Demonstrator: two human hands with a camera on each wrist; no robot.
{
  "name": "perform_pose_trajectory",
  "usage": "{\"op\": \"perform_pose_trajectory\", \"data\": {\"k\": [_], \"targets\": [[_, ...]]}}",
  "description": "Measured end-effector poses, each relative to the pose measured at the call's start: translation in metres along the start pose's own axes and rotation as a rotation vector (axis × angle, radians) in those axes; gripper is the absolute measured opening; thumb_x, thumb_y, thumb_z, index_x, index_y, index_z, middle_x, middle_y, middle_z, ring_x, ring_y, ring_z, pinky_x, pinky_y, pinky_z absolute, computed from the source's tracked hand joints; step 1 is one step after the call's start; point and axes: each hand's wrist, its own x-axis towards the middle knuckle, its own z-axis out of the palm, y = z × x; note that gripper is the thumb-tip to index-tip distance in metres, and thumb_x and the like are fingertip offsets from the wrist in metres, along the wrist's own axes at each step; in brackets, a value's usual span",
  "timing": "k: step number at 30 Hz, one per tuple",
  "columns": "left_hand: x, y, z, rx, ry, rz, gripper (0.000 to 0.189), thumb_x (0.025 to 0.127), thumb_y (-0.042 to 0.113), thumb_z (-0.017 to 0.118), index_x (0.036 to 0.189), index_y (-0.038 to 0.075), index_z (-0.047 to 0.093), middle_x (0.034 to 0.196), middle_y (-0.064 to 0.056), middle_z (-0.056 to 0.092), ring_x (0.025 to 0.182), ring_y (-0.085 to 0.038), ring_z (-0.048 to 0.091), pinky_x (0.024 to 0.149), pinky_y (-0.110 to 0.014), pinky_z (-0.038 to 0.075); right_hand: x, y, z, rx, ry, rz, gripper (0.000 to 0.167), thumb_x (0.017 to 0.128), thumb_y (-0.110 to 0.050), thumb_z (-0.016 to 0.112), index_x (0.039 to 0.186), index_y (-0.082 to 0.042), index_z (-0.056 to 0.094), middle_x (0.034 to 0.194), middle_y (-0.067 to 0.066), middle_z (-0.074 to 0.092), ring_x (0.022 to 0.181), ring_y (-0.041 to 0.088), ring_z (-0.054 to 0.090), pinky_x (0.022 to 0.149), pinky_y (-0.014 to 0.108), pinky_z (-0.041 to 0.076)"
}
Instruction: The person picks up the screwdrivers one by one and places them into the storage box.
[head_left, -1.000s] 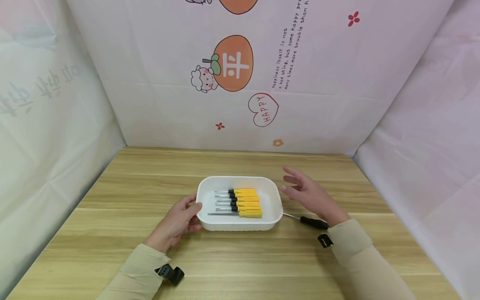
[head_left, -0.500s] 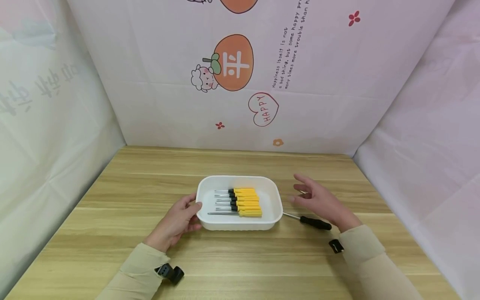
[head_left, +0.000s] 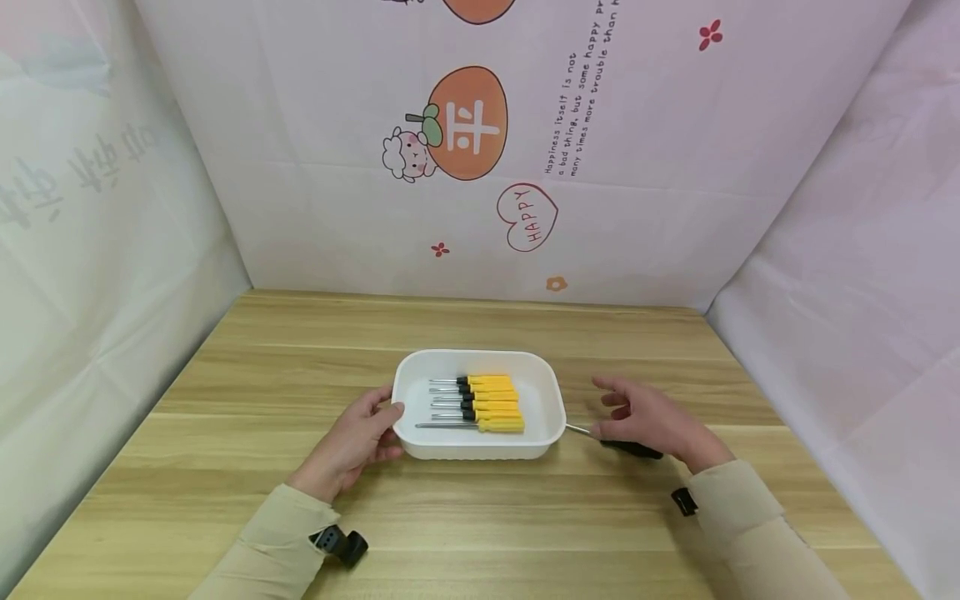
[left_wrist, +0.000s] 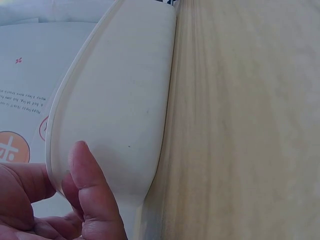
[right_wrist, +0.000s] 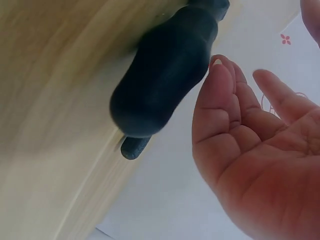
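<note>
My left hand (head_left: 356,442) grips the left end of a white plastic tray (head_left: 480,452), thumb over the rim and fingers against the outer wall. Inside lies a row of several small yellow-and-black screwdrivers (head_left: 498,404); at the front is a longer one with an all-yellow handle (head_left: 501,426). Just right of the tray, a black-handled screwdriver (head_left: 633,450) rests on the table, its shaft towards the tray. My right hand (head_left: 656,421) hovers over it with loosely bent fingers, partly hiding it. The right wrist view shows the black handle (right_wrist: 165,70) beside those fingers, holding nothing.
Beyond the black handle, the right wrist view shows a second dark rounded end (right_wrist: 135,147); what it belongs to is hidden. The wooden table (head_left: 480,517) meets a printed white sheet (head_left: 337,233) at the back, with white sheets on both sides.
My right hand has moved right and nearer to me, down from beside the tray's right end to the black-handled screwdriver. The left hand and tray stay put.
</note>
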Motion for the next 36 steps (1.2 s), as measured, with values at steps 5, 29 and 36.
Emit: {"op": "perform_pose_trajectory", "data": {"k": [5, 29, 36], "targets": [[0.001, 0.0, 0.0, 0.002, 0.0, 0.0, 0.052, 0.11, 0.021, 0.052, 0.159, 0.01, 0.038, 0.116, -0.015, 0.052, 0.085, -0.017, 0.056, 0.069, -0.025, 0.059, -0.002, 0.003, 0.002, -0.023, -0.03, 0.003, 0.086, 0.087, -0.034, 0.085, 0.155, 0.0, 0.045, 0.137, 0.03, 0.062, 0.122, 0.041, 0.064, 0.101, 0.056, 0.054], [-0.002, 0.001, 0.0, 0.005, -0.001, 0.012, 0.052, 0.11, 0.021, 0.052, 0.159, 0.009, 0.039, 0.113, -0.014, 0.051, 0.086, -0.017, 0.055, 0.069, -0.025, 0.059, -0.006, 0.014, 0.008, -0.104, -0.078, 0.113, 0.047, 0.08, -0.016, 0.088, 0.121, -0.008, 0.066, 0.114, 0.011, 0.072, 0.108, 0.029, 0.066, 0.087, 0.047, 0.057], [-0.002, 0.002, 0.001, 0.008, 0.006, 0.003, 0.052, 0.11, 0.022, 0.052, 0.159, 0.01, 0.039, 0.115, -0.015, 0.052, 0.086, -0.018, 0.056, 0.07, -0.026, 0.06, -0.006, 0.015, 0.008, -0.123, -0.081, 0.11, 0.038, 0.079, -0.014, 0.087, 0.111, -0.01, 0.066, 0.109, 0.009, 0.07, 0.101, 0.026, 0.064, 0.082, 0.042, 0.055]]}}
